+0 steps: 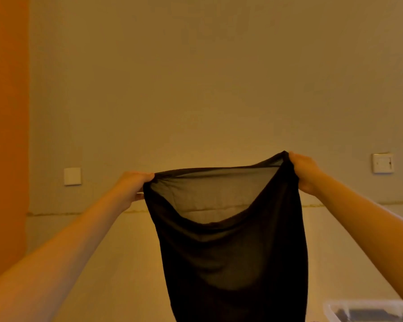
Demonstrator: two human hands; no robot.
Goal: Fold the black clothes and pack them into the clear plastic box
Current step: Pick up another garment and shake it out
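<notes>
Two bare forearms are stretched forward from the lower corners of the view. Between the hands a sheer black garment (230,240) is held up in the air, its top edge pulled taut and its body hanging down below them, out of view at the bottom. The upper corner on one side is pinched by the left hand (132,188), fingers curled over the hem; the other corner is gripped by the right hand (306,171), which is held slightly higher. Light passes through the single layer near the top edge.

Below the right forearm, at the lower edge of the view, a clear plastic box (330,309) is seen with dark items inside. Beyond the hands, a white wall plate (72,176) is set outside the left hand and a switch (383,163) outside the right. An orange panel (7,135) stands far beyond the left hand.
</notes>
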